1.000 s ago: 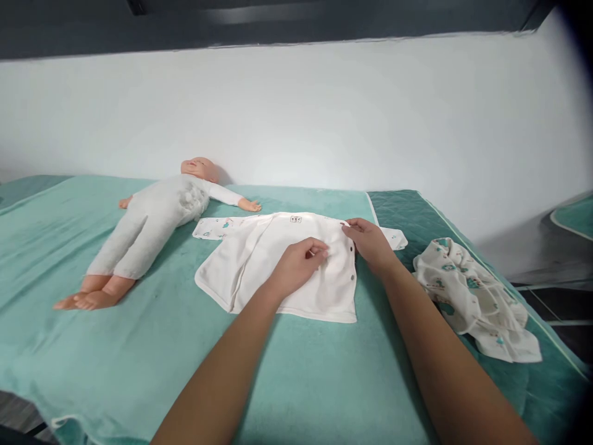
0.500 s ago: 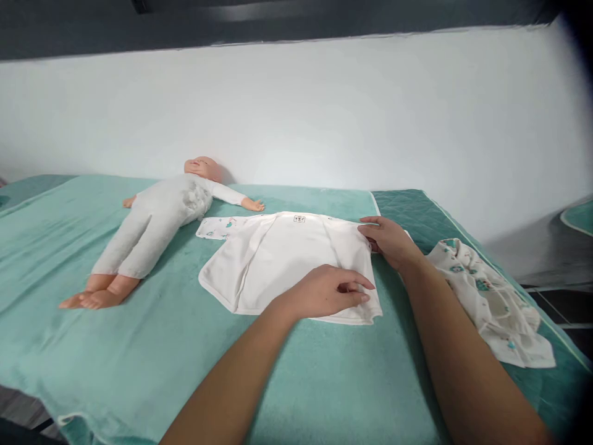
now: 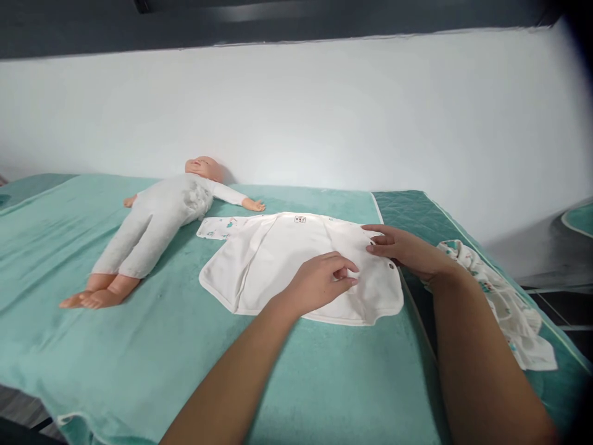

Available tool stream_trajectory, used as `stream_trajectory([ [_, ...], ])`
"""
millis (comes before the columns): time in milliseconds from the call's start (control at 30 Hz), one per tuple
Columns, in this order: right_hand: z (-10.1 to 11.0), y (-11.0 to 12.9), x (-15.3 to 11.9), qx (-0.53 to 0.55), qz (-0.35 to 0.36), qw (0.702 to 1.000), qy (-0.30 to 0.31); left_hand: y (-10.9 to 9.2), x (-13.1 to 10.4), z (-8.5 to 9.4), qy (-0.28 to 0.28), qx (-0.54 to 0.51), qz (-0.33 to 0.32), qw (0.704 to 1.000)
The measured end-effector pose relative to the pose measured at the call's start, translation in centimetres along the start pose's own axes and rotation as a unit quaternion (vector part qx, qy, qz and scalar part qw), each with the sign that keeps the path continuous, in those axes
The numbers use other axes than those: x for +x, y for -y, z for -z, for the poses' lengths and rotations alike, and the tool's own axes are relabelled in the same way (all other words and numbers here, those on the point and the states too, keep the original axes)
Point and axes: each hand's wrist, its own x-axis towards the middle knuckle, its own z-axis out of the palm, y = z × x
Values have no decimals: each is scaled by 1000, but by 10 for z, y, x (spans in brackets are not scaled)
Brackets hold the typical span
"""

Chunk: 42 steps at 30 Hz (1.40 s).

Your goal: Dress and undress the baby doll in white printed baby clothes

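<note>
head view: teal sheet (image 3: 139, 371) over the bed, w/ darker quilted cover (image 3: 398, 207) at far r. & white wall (image 3: 296, 123) behind. white baby shirt (image 3: 287, 266) lies near ctr. on the sheet, inner side up, fronts spread, printed l. sleeve (image 3: 215, 228) out to the side, neck label (image 3: 300, 219) at top. r. hand (image 3: 410, 250) is at the shirt's upper r. edge, thumb & index apart, near a dark snap (image 3: 391, 266); can't tell if cloth is pinched betw. them. l. hand (image 3: 324, 283) is loosely curled over the r. front panel; any hold on fabric is unclear. doll (image 3: 162, 201) lies on its back, upper l.; printed garment (image 3: 519, 318) is bunched at r., partly behind the r. forearm. handling (judgement): steady the body w/ light l. fingertips, ease the r. panel outward by its edge, not by the snaps, & smooth fr. ctr. to hem, as soft knit prob. creases or drags if pulled hard.
</note>
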Motion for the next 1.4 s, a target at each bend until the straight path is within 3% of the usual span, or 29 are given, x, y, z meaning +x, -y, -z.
stream_trajectory([
  [233, 11, -10, 12, -162, -13, 982, -91, 2, -1, -2, -10, 29, -56, 998],
  [400, 10, -10, 16, -173, -29, 975, -138, 4, -2, -4, 61, 70, -110, 990],
  [533, 8, -11, 21, -217, -47, 949, -223, 0, -5, -7, 130, 92, -102, 982],
  [600, 5, -10, 24, -234, -20, 939, -251, -3, -6, -11, 149, 100, -101, 979],
  [733, -15, 1, 23, -195, 95, 948, -232, -7, -8, -20, 146, 127, -129, 973],
  [867, -45, 8, 21, -192, 188, 952, -147, -10, -11, -32, 136, 173, -169, 961],
  [967, -60, 2, 29, -275, 218, 932, -87, -17, -13, -41, 137, 210, -214, 944],
  [1067, -65, -6, 39, -370, 204, 905, -52, -24, -15, -47, 137, 251, -240, 928],
  [1233, -64, -9, 45, -390, 201, 893, -94, -25, -15, -48, 124, 258, -250, 925],
  [1400, -63, -4, 43, -315, 200, 917, -140, -23, -12, -44, 103, 194, -256, 941],
])
